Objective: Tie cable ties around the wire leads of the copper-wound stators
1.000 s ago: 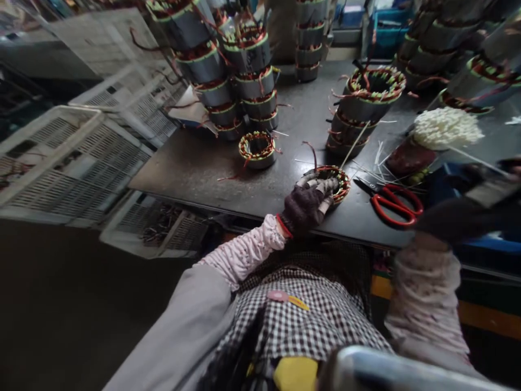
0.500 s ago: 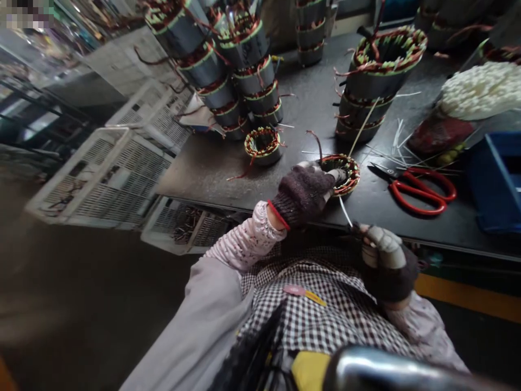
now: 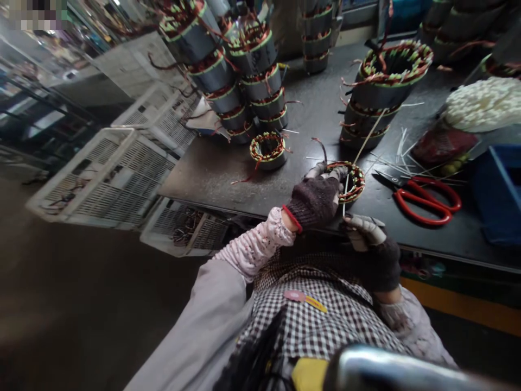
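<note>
A motor stator (image 3: 359, 184) with copper windings and green-yellow insulation lies near the table's front edge. My left hand (image 3: 315, 198), in a dark knit glove with pale fingertips, is closed on its left side, fingers reaching over the rim into the bore. Close to the near rim, my right hand (image 3: 366, 239), gloved alike, pinches the end of a white lacing cord (image 3: 345, 208). Part of the cord crosses the ring, and a long length stretches from the far rim up to the right. The fingertips inside the stator are partly hidden.
Red-handled scissors (image 3: 429, 201) lie to the right, near white cord scraps (image 3: 402, 146) and a blue bin (image 3: 499, 190). Stacked stators (image 3: 376, 92) stand behind, with more at left. A single stator (image 3: 268, 150) sits left. White crates (image 3: 101, 179) stand beside the table.
My right hand has moved left, closer to the stator, and the cord now lies across the ring. My left hand keeps its hold. The whole view has shifted slightly.
</note>
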Demonstrator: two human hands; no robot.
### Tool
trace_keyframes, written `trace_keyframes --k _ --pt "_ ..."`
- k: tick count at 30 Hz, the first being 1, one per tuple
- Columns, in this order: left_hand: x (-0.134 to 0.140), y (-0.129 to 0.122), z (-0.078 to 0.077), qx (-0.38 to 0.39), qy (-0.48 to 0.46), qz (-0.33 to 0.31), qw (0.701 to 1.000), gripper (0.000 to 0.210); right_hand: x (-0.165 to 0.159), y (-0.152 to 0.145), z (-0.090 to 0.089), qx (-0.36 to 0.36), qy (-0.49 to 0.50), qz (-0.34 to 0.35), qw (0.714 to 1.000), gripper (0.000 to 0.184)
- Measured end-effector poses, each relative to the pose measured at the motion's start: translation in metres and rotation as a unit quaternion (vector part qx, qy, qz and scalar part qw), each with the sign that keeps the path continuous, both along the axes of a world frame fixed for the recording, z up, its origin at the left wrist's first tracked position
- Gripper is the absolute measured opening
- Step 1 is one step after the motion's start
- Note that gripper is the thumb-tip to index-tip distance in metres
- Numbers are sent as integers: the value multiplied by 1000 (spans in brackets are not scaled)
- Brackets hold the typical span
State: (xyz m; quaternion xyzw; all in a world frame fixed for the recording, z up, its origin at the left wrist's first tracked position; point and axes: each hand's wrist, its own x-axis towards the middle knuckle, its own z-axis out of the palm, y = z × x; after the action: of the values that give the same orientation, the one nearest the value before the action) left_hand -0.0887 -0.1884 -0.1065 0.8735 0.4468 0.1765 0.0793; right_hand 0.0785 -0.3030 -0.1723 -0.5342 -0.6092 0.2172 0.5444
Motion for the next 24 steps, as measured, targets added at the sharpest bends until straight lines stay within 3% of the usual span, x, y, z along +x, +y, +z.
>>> trace_keyframes --k 5,10,15,20,24 --pt "-1 -10 -20 -47 -199 49 978 28 4 15 13 -109 175 -66 976 31" --pt "2 -10 -36 -125 -362 23 923 21 6 23 43 -168 185 -50 967 38" --pt "2 -2 -37 -116 -346 -9 931 9 2 34 67 -185 154 -47 969 39" --pt "-1 -5 -33 -127 -356 -7 926 18 4 48 62 -229 53 -22 972 40" --pt "-1 -4 -33 -133 -348 -18 928 19 2 45 58 -200 65 -45 977 43"
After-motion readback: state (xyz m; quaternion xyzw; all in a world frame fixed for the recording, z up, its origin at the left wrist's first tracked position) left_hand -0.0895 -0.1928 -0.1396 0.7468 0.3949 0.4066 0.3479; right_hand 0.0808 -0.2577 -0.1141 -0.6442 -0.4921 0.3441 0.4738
